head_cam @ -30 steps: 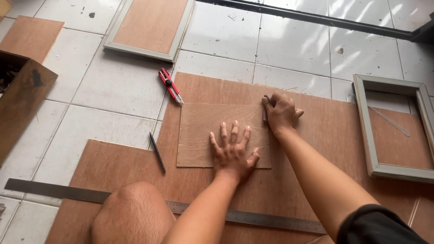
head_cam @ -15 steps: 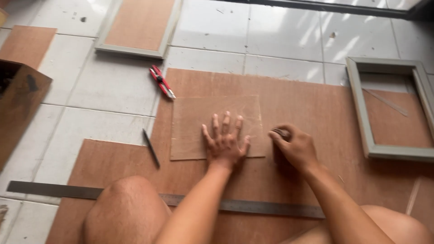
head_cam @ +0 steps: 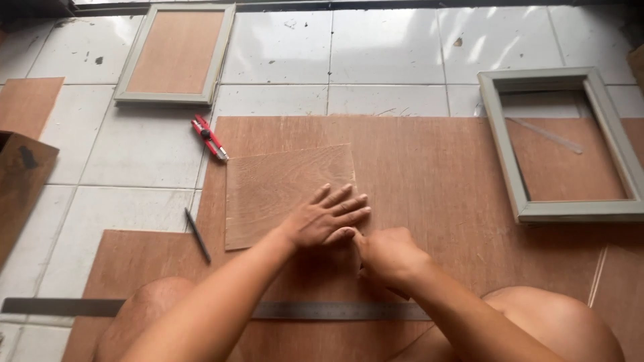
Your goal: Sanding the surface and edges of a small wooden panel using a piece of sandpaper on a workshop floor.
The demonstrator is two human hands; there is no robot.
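Observation:
My left hand (head_cam: 327, 218) lies flat, fingers spread, on the lower right part of a small rectangular plywood piece (head_cam: 282, 184). The piece rests on a large plywood sheet (head_cam: 436, 167) on the tiled floor. My right hand (head_cam: 389, 258) is curled closed at the piece's lower right corner, touching my left thumb. Whether it holds anything small is hidden by the fingers.
A red utility knife (head_cam: 209, 137) lies by the piece's top left corner, and a dark pencil (head_cam: 198, 234) to its left. A steel ruler (head_cam: 335, 310) lies across in front of my knees. An empty grey frame (head_cam: 500, 141) sits right, a panelled frame (head_cam: 127, 74) far left, and a cardboard box (head_cam: 23, 181) at the left edge.
My right hand moved from the piece's top right corner down its right edge to the lower right corner. My left hand stayed pressed on the piece, shifting slightly right.

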